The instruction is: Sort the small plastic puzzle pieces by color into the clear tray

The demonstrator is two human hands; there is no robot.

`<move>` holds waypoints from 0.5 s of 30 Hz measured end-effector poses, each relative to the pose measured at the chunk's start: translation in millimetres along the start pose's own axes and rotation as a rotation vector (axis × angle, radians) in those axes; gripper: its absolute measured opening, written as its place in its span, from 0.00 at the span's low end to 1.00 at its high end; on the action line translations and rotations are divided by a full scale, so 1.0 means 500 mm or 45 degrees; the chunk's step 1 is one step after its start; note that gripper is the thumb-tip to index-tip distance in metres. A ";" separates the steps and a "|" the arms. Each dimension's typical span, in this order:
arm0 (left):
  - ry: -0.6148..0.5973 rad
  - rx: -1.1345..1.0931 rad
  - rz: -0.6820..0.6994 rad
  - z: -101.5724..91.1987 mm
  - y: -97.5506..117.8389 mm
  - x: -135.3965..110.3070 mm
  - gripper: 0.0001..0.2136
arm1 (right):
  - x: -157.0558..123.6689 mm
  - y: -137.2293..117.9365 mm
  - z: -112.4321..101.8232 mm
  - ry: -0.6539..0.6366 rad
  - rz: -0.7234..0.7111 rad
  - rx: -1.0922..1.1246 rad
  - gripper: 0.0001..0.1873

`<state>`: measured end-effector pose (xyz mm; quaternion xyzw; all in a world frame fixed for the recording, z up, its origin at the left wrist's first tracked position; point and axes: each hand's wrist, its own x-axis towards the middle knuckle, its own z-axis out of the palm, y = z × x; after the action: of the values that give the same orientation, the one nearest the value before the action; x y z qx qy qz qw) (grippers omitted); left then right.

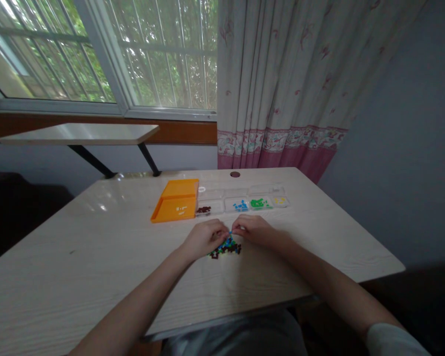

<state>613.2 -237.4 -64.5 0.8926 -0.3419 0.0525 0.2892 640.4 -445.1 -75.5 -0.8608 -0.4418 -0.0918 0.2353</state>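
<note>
A small heap of mixed bricks (pixel 225 248), brown, blue and green, lies on the table in front of me. Over its left side my left hand (pixel 206 237) is closed, thumb and fingers pinched low by the bricks. What it holds is too small to make out. From the right my right hand (pixel 255 230) reaches in, its fingertips pinched at a tiny blue brick (pixel 230 232) just above the heap. The fingertips of both hands are close together around this brick.
Behind the hands stands an open orange case (pixel 180 188) with a few white pieces. Beside it, open clear boxes (pixel 224 204) hold brown, blue, green and yellow pieces in separate compartments. A raised shelf (pixel 96 133) is at the back left; a cable hole (pixel 235 174) is near the back edge.
</note>
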 end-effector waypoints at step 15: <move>0.202 0.002 0.010 0.002 -0.007 -0.001 0.07 | 0.011 -0.010 0.016 0.179 0.178 0.241 0.09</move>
<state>614.9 -235.4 -67.1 0.8844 -0.3216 0.1244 0.3146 639.3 -435.0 -78.9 -0.8548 -0.3701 -0.0931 0.3517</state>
